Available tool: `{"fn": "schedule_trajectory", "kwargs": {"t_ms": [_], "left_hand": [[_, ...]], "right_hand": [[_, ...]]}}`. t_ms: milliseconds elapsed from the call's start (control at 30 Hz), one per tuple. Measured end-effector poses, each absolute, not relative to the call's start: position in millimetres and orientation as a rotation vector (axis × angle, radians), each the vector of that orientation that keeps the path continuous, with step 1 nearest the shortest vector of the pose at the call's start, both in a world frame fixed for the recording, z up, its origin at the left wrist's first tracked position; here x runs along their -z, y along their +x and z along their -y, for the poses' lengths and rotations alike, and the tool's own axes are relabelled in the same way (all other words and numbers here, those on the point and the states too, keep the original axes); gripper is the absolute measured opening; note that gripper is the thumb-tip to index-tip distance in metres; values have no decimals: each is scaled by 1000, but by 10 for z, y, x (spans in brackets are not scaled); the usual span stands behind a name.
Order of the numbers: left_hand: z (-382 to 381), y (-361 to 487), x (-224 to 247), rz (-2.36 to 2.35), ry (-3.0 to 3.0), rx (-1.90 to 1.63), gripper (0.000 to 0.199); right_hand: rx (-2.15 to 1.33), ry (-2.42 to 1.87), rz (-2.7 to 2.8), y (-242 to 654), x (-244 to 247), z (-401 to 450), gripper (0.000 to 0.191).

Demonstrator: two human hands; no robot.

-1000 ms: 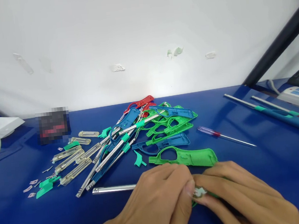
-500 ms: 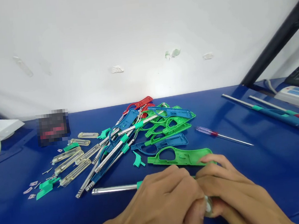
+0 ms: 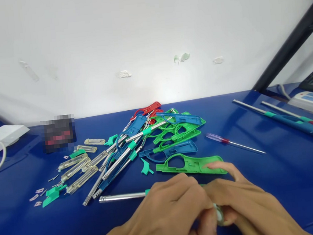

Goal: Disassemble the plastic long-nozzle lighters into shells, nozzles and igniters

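My left hand (image 3: 173,212) is closed, its thumb and fingers pressed against a clear lighter fuel tank (image 3: 219,215). Only the tank's rounded, whitish end shows between my hands. My right hand (image 3: 247,201) pinches the same tank from the other side, its index finger reaching over an open green lighter shell (image 3: 197,164). Behind my left hand a long-nosed lighter's metal tube (image 3: 122,197) points left, with a teal collar (image 3: 147,191); the remainder is mostly hidden, and I cannot tell if it is held.
A pile of blue lighter shells (image 3: 181,150), green shells and metal tubes lies ahead. Left are loose clear tanks (image 3: 82,180) and teal triggers (image 3: 53,195). A screwdriver (image 3: 225,140) lies right of the pile. Assembled lighters (image 3: 286,119) and a power strip (image 3: 312,102) are far right.
My right index finger has stretched further left over the green shell. The grip on the tank looks nearly the same, and the view has shifted slightly.
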State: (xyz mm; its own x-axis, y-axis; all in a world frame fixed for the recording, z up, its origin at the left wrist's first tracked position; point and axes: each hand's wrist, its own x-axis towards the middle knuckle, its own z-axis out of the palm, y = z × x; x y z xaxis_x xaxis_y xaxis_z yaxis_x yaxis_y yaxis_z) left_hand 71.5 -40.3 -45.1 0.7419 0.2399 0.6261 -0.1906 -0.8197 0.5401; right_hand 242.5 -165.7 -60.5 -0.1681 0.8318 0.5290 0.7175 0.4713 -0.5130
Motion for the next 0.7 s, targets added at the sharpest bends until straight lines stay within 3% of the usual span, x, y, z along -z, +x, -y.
{"fn": "schedule_trajectory", "kwargs": {"t_ms": [100,267,500,700], "left_hand": [[435,689,425,-65,2292,-1011,19],[366,638,422,-81,2213,-1036,24],[144,479,251,-237,2311,-1077,23],[-104,419,207,-263,2484,-1017,22]], "right_hand": [[-231,-1268,1965,2468,637,1652,41],[-166,-1360,1896,2531,786,1691,11],[219,-1513,1719,2493,748,1763,15],[249,-1573,1638,2636,742,1754,12]]}}
